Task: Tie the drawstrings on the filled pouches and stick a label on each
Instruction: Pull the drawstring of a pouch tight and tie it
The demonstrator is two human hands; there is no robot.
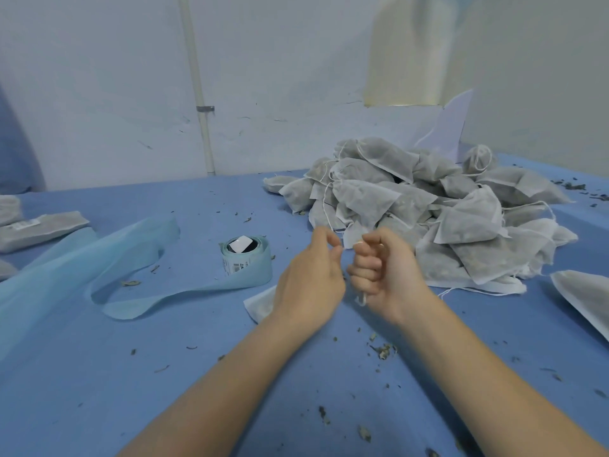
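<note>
Head camera, looking down at a blue table (99,374): a person's two hands meet above one white pouch (260,303), tying its drawstring (361,298). The left hand (309,278) pinches thumb to fingertip, seemingly on a strand too fine to make out; the right hand (382,272) is curled in a fist round the string, a loop of which hangs below the palm. The pouch lies flat under the left wrist, only its left corner showing, so its long axis cannot be told. The string runs sideways between the hands, and tightening it likely means pulling them apart. Unfinished pouches sit in a heap (428,209) just beyond the right hand. The label roll (245,258) stands left of the left hand, nearer that one, its backing strip (131,245) trailing away leftward.
</note>
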